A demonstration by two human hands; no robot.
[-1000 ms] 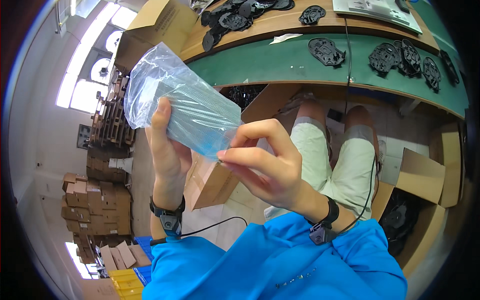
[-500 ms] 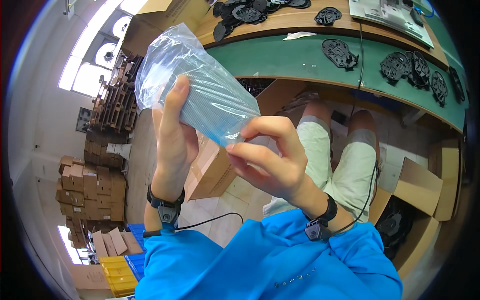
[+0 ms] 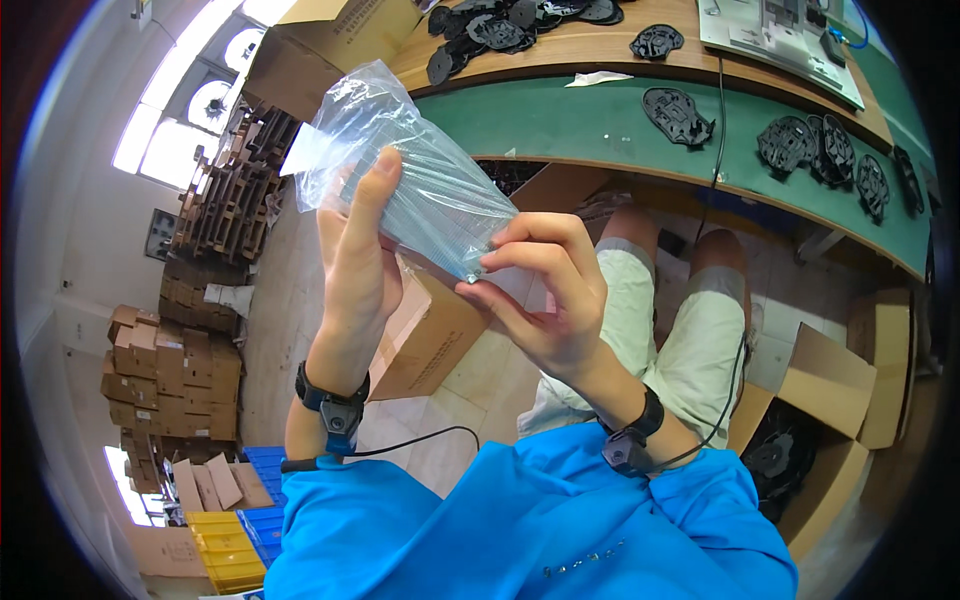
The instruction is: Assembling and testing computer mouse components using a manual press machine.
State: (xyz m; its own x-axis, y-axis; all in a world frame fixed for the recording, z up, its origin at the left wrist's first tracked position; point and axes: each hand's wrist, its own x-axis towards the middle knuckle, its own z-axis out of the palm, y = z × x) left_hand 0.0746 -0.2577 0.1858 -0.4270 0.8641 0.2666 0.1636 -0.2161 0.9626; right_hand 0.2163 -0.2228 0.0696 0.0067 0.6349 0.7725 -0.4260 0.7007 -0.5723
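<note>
A clear plastic bag [image 3: 435,185] is held up in front of me, tilted, with a grey-blue, finely ridged pack inside it. My left hand [image 3: 360,245] grips the bag from the left, its thumb lying across the front and its fingers behind, mostly hidden. At the bag's lower right corner, my right hand [image 3: 560,290] has its thumb and fingertips closed on the plastic. A small shiny spot shows there by the fingertips, too small to make out. The loose, crumpled end of the bag points up and left.
A green-topped bench [image 3: 560,115] lies ahead, with black moulded parts [image 3: 680,115] on it. More parts [image 3: 500,30] are piled on a wooden board beside a metal fixture [image 3: 780,50]. Open cartons stand below [image 3: 425,335] and at right [image 3: 825,375]. A cable hangs over the bench edge.
The bag has shifted slightly right and down at its upper end. My right fingers have changed their pinch at the corner, with the thumb now lower. My left hand keeps its grip.
</note>
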